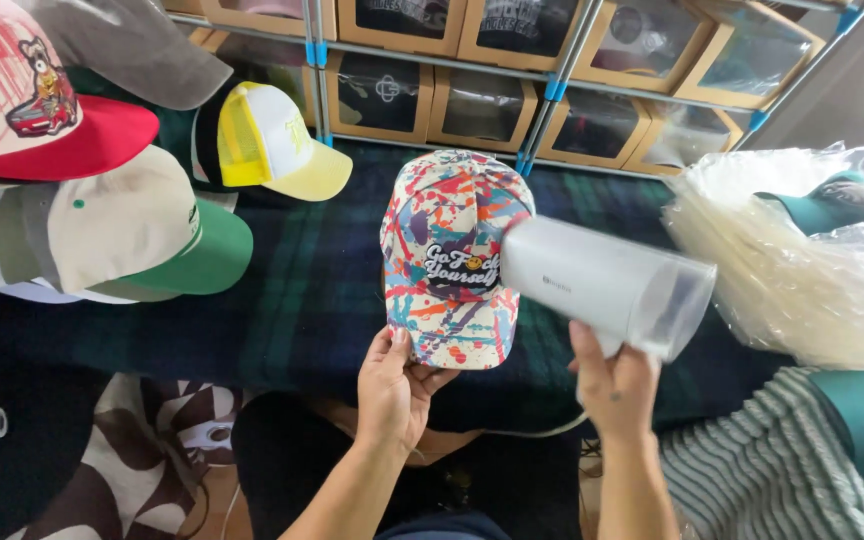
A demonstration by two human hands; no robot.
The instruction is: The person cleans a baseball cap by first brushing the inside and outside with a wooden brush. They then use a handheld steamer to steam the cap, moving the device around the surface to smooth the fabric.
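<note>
The left hand (392,385) grips the brim of a paint-splatter cap (449,255) over the plaid table (302,300) while the right hand (614,385), closed around a white handheld steamer (602,285), aims it at the crown; steaming seems underway, and turning the cap looks due next.

Caps (102,215) lie left of the held cap (449,262), bags (782,270) right, boxes (482,105) apparently shelved behind.

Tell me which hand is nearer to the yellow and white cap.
Left. The left hand holds the brim of the paint-splatter cap, below and right of the yellow and white cap. The right hand, gripping the white handheld steamer, is farther right.
</note>
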